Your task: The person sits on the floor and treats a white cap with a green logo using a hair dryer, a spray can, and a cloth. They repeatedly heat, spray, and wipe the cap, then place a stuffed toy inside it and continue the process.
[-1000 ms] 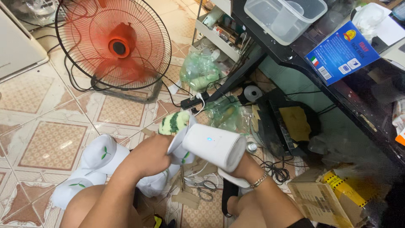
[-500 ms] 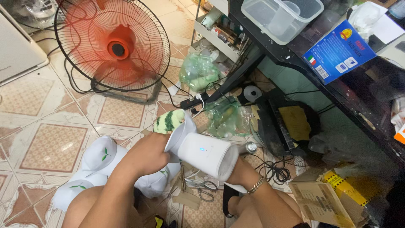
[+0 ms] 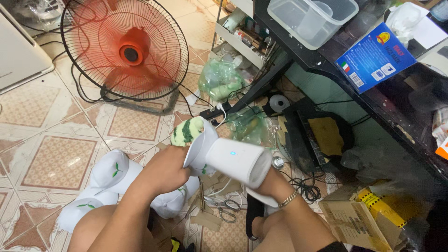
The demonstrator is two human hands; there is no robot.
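My right hand (image 3: 271, 183) grips the handle of a white hair dryer (image 3: 235, 160), whose barrel shows a small blue light and points up-left. My left hand (image 3: 161, 170) holds a white funnel-shaped sleeve (image 3: 201, 147) with a green-and-cream striped plush piece (image 3: 186, 131) poking out of its top, right at the dryer's nozzle. The dryer's barrel hides part of my right hand's fingers.
A red-bladed floor fan (image 3: 125, 52) stands on the tiled floor ahead. White plush items with green leaf marks (image 3: 111, 173) lie by my left knee. Scissors (image 3: 226, 210), a power strip (image 3: 215, 111), plastic bags (image 3: 223, 80), a cardboard box (image 3: 359, 219) and a black desk (image 3: 373, 93) crowd the right.
Dryer and plush piece have shifted slightly right and down in view; the dryer's barrel tilts more steeply. Both hands keep their hold.
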